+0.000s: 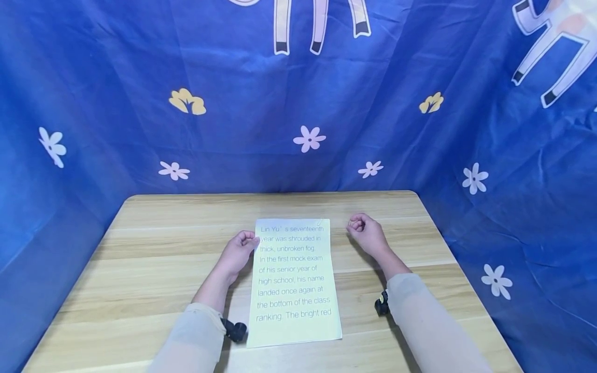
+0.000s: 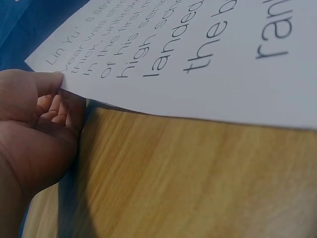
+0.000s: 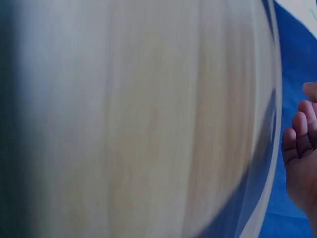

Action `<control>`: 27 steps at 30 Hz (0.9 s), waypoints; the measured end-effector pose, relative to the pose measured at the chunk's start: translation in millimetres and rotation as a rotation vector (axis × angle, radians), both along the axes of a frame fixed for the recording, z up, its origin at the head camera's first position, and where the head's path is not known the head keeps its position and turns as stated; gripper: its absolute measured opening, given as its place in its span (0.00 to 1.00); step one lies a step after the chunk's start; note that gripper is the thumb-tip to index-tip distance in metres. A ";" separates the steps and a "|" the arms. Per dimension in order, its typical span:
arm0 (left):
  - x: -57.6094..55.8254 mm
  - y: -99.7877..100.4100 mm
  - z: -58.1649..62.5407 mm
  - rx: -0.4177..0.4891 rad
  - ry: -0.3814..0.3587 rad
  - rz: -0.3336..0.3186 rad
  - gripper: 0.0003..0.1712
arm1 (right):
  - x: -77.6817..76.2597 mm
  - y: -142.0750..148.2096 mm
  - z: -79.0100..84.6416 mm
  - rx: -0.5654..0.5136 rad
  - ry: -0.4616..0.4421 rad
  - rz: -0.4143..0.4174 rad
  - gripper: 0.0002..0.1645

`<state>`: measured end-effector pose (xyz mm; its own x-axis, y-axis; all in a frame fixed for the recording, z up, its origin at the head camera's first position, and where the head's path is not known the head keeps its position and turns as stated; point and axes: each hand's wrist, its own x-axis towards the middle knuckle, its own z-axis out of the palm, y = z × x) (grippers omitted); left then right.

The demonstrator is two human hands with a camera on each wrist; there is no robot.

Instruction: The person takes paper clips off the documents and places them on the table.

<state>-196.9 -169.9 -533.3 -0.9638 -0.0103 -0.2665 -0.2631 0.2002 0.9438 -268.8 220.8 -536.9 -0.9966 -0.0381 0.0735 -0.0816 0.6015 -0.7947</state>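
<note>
A printed sheet of paper point(image 1: 294, 331) with large dark text lies lengthwise before me, pale yellowish in the head view and white in the left wrist view. My left hand point(image 1: 239, 254) pinches its left edge near the top, the thumb point(image 2: 49, 82) on the printed face and the fingers curled beneath. A faint thin clip-like outline point(image 1: 320, 221) shows at the sheet's top right corner. To the right of the paper, apart from it, my right hand point(image 1: 368, 235) hovers with fingers loosely curled; the right wrist view shows these fingers point(image 3: 299, 124) at its edge, and nothing is visible in them.
The light wooden table point(image 1: 163, 233) has rounded far corners. A blue curtain point(image 1: 242, 119) with flowers and animal legs printed on it hangs behind and along both sides. Small black cameras sit at the left wrist point(image 1: 235, 331) and right wrist point(image 1: 381, 304).
</note>
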 end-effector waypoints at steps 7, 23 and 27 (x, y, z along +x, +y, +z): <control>0.5 0.3 -0.4 0.010 -0.002 -0.001 0.14 | -2.1 9.2 -4.1 0.088 -0.051 0.032 0.14; 0.5 -1.1 -1.6 0.039 0.002 0.000 0.14 | -8.1 13.7 -2.2 0.180 -0.136 0.081 0.14; 0.3 -1.3 -1.9 0.031 0.000 0.004 0.14 | -7.7 13.4 -1.5 0.178 -0.142 0.086 0.14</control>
